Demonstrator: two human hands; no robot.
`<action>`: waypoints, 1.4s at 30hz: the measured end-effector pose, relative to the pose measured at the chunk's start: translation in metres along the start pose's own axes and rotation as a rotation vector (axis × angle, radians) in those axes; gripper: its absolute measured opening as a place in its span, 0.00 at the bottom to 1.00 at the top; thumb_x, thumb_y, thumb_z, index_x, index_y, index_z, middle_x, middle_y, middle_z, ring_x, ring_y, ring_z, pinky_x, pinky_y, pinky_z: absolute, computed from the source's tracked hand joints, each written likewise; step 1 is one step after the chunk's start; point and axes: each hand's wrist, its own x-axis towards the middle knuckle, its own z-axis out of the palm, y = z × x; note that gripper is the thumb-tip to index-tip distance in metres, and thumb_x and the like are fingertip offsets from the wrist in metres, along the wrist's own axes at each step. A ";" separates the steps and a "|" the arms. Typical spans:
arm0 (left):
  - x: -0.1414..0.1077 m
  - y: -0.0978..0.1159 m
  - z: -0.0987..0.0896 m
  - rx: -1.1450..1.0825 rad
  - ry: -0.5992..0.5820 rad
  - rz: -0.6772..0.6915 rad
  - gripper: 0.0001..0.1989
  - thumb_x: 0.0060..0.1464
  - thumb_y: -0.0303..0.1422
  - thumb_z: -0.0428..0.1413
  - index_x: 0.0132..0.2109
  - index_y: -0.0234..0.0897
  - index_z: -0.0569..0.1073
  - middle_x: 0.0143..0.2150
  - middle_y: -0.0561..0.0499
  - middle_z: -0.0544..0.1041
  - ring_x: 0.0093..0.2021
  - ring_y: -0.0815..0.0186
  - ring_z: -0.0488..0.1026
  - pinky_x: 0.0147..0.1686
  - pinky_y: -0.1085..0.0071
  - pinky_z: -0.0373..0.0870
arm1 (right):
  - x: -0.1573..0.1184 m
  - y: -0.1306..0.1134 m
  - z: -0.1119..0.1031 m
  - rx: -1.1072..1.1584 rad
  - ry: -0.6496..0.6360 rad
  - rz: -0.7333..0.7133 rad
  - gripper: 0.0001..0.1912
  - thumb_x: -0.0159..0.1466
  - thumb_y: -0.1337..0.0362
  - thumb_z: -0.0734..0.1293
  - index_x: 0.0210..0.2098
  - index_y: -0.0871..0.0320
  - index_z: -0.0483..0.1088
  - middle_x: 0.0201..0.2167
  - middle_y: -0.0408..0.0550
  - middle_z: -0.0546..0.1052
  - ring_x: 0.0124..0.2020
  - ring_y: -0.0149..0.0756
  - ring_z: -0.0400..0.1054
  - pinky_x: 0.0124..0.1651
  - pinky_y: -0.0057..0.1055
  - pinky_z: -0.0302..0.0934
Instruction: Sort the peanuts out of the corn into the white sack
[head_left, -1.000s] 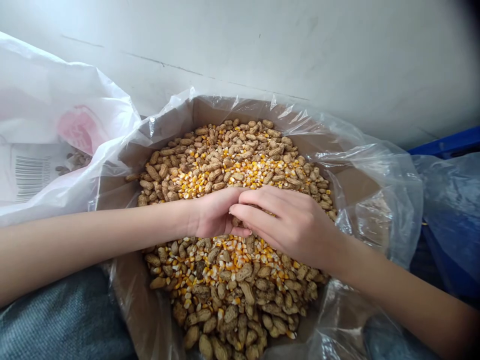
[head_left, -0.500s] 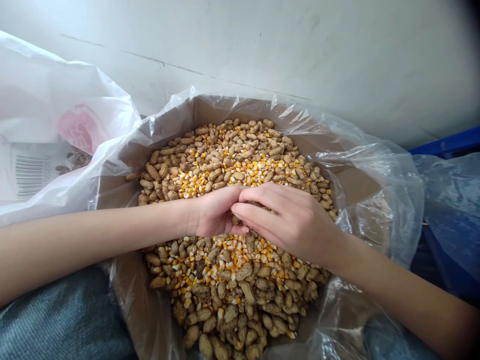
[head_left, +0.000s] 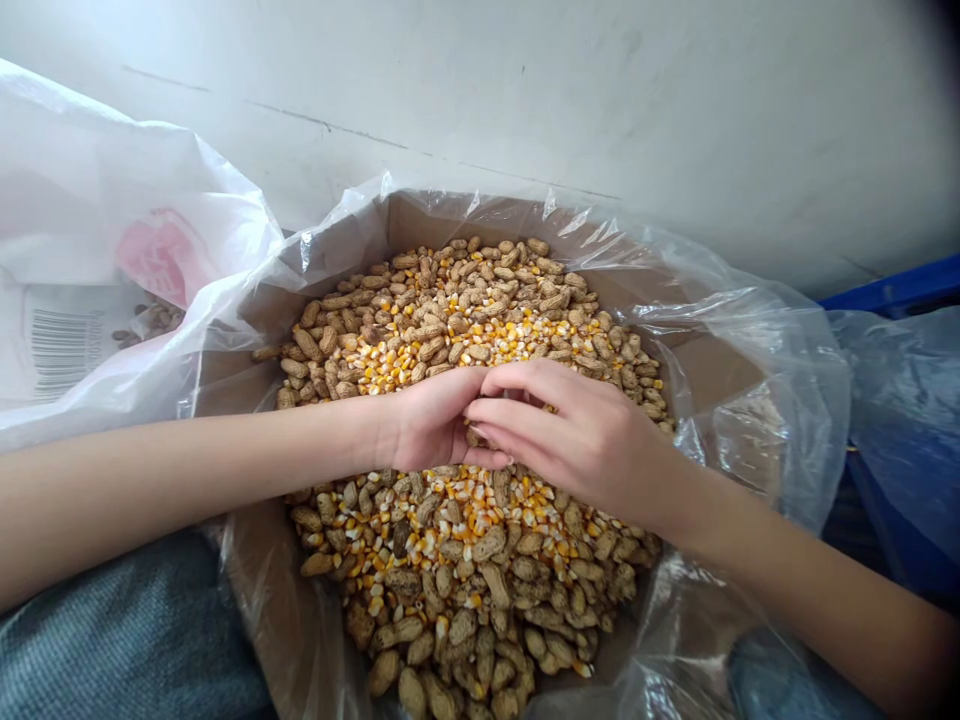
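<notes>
A cardboard box (head_left: 420,225) lined with a clear plastic bag (head_left: 720,340) holds a loose mix of peanuts in their shells (head_left: 465,600) and yellow corn kernels (head_left: 457,490). Above the middle of the mix, my left hand (head_left: 431,425) and my right hand (head_left: 577,435) meet and cup together. The right fingers lie over the left fingertips. A peanut shell (head_left: 474,436) shows in the gap between them, and the hands hide whatever else they hold.
A white plastic bag (head_left: 97,220) with a barcode and pink print lies at the left, with a few peanuts inside. A white wall stands behind the box. A blue crate edge (head_left: 892,290) and a blue plastic sheet (head_left: 907,430) are at the right. Grey-blue denim (head_left: 120,640) shows below my left arm.
My right hand's fingers have lifted and spread a little over the left hand. Both hands stay together in nearly the same place above the mix.
</notes>
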 end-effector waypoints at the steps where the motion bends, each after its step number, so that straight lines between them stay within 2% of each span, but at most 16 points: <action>1: 0.000 0.000 0.000 0.022 -0.014 0.006 0.06 0.47 0.26 0.46 0.27 0.33 0.66 0.19 0.54 0.65 0.20 0.74 0.64 0.21 0.76 0.68 | 0.000 0.001 -0.001 0.015 0.008 0.020 0.09 0.58 0.71 0.56 0.34 0.60 0.67 0.35 0.49 0.68 0.38 0.32 0.61 0.40 0.30 0.58; 7: 0.000 0.000 -0.002 0.098 -0.114 0.055 0.07 0.49 0.26 0.44 0.29 0.33 0.66 0.25 0.54 0.67 0.25 0.74 0.67 0.26 0.73 0.69 | 0.000 0.004 -0.008 0.061 0.102 0.081 0.08 0.58 0.70 0.57 0.32 0.59 0.67 0.35 0.49 0.68 0.38 0.32 0.62 0.41 0.32 0.58; 11: 0.001 -0.001 -0.003 0.074 -0.132 0.072 0.07 0.49 0.27 0.44 0.31 0.34 0.66 0.24 0.54 0.66 0.23 0.75 0.65 0.25 0.74 0.69 | 0.002 0.001 -0.008 0.000 0.076 0.057 0.07 0.58 0.68 0.58 0.30 0.59 0.68 0.35 0.49 0.68 0.39 0.35 0.60 0.42 0.36 0.57; 16: 0.002 -0.001 -0.001 0.065 -0.077 0.077 0.09 0.49 0.28 0.42 0.33 0.33 0.67 0.23 0.53 0.66 0.20 0.75 0.63 0.16 0.82 0.60 | 0.004 -0.012 -0.004 -0.156 -0.039 0.087 0.08 0.57 0.66 0.59 0.31 0.62 0.69 0.38 0.53 0.67 0.44 0.42 0.56 0.45 0.41 0.54; 22: 0.003 -0.002 0.001 0.048 0.025 0.095 0.08 0.47 0.28 0.42 0.30 0.34 0.65 0.22 0.53 0.64 0.21 0.73 0.63 0.16 0.80 0.59 | 0.006 -0.024 0.005 -0.228 -0.120 0.226 0.09 0.56 0.69 0.59 0.34 0.64 0.68 0.40 0.55 0.66 0.46 0.44 0.54 0.46 0.40 0.53; 26: 0.004 -0.003 0.002 0.010 0.011 0.089 0.06 0.46 0.27 0.42 0.26 0.34 0.62 0.19 0.55 0.61 0.20 0.73 0.62 0.18 0.78 0.61 | 0.006 -0.025 0.010 -0.205 -0.130 0.283 0.08 0.55 0.69 0.59 0.33 0.63 0.68 0.39 0.54 0.66 0.44 0.43 0.55 0.45 0.39 0.54; 34: 0.006 -0.003 -0.002 0.007 -0.072 0.096 0.06 0.45 0.27 0.43 0.27 0.34 0.63 0.20 0.54 0.64 0.22 0.71 0.65 0.20 0.76 0.63 | 0.006 -0.022 0.007 -0.117 -0.049 0.273 0.06 0.55 0.69 0.59 0.29 0.61 0.68 0.36 0.52 0.66 0.43 0.41 0.56 0.44 0.38 0.54; 38: 0.006 -0.003 -0.004 -0.002 -0.112 0.133 0.07 0.47 0.28 0.44 0.25 0.33 0.64 0.20 0.53 0.65 0.21 0.72 0.65 0.20 0.78 0.63 | 0.008 -0.018 -0.008 -0.039 0.020 0.220 0.07 0.57 0.68 0.58 0.26 0.59 0.67 0.33 0.50 0.66 0.39 0.37 0.58 0.42 0.36 0.55; 42: 0.005 -0.001 -0.004 -0.035 -0.120 0.157 0.06 0.48 0.28 0.45 0.28 0.33 0.65 0.23 0.53 0.67 0.24 0.73 0.66 0.26 0.75 0.67 | 0.008 -0.012 -0.025 -0.035 0.084 0.223 0.07 0.57 0.68 0.58 0.25 0.58 0.66 0.31 0.48 0.66 0.36 0.35 0.60 0.39 0.34 0.56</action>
